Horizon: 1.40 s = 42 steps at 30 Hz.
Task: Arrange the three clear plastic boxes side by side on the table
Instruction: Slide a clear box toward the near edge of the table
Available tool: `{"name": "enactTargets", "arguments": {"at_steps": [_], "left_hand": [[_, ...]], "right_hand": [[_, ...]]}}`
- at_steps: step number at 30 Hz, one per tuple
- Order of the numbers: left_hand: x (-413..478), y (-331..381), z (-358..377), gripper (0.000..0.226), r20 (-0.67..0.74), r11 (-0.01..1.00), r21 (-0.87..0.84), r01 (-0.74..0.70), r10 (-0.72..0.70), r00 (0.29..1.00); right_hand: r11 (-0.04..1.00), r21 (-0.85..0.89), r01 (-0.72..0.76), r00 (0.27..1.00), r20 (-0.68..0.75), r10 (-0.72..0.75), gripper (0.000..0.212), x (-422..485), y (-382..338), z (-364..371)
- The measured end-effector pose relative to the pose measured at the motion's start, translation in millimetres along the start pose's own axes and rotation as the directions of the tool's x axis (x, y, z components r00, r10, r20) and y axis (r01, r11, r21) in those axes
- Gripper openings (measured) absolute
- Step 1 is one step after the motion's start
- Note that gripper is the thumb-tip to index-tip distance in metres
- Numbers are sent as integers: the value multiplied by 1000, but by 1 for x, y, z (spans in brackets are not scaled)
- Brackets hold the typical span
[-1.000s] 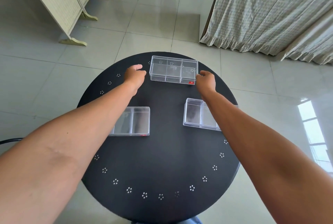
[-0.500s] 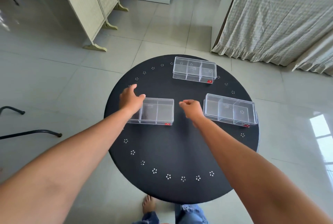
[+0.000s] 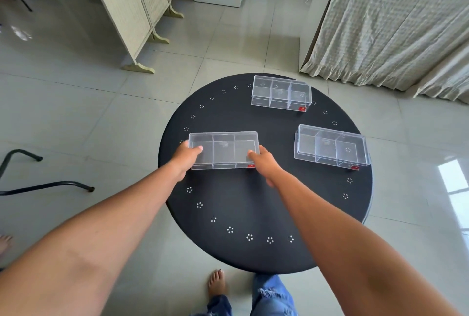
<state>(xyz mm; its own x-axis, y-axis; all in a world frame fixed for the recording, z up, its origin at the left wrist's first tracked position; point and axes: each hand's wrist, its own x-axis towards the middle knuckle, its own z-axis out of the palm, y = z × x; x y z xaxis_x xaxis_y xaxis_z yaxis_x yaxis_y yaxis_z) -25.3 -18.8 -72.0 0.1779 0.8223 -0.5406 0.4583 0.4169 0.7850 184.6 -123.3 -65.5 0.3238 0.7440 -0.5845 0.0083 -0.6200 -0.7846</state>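
A: Where is room lying open on the round black table (image 3: 266, 201)?

B: From four round to eight o'clock the near half is sitting bare.

A: What is blocking the rest?

B: The far box (image 3: 281, 94) is occupying twelve, the right box (image 3: 331, 147) three, well apart. The left box (image 3: 224, 150) is filling nine, with the left hand (image 3: 187, 158) and right hand (image 3: 264, 162) closing its ends.

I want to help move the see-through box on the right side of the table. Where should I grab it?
Probably take the right clear box by its two short ends, one hand on each, reaching from the near edge of the black round table. It lies flat, long and shallow, with both ends free. The left hand and right hand hold the left clear box that way.
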Motion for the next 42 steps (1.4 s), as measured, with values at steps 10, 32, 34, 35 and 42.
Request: {"name": "enactTargets", "arguments": {"at_steps": [10, 32, 34, 35, 42], "left_hand": [[-37, -8, 31, 32, 104, 994, -63, -94, 100, 990], [-80, -13, 92, 27, 289, 993, -42, -110, 118, 950], [-80, -12, 93, 27, 284, 993, -40, -110, 116, 952], [-79, -11, 93, 28, 285, 994, -38, -107, 114, 952], [-77, -8, 94, 32, 293, 995, -30, -99, 104, 950]], "right_hand": [[998, 50, 35, 989, -147, -27, 31, -37, 25, -29], [998, 59, 1, 948, -318, 17, 26, -73, 84, -82], [998, 67, 9, 948, -317, 13, 28, -72, 84, -82], [998, 63, 8, 948, -318, 12, 29, -72, 83, -82], [1000, 24, -12, 950, -313, 19, 32, -69, 85, -82]]}}
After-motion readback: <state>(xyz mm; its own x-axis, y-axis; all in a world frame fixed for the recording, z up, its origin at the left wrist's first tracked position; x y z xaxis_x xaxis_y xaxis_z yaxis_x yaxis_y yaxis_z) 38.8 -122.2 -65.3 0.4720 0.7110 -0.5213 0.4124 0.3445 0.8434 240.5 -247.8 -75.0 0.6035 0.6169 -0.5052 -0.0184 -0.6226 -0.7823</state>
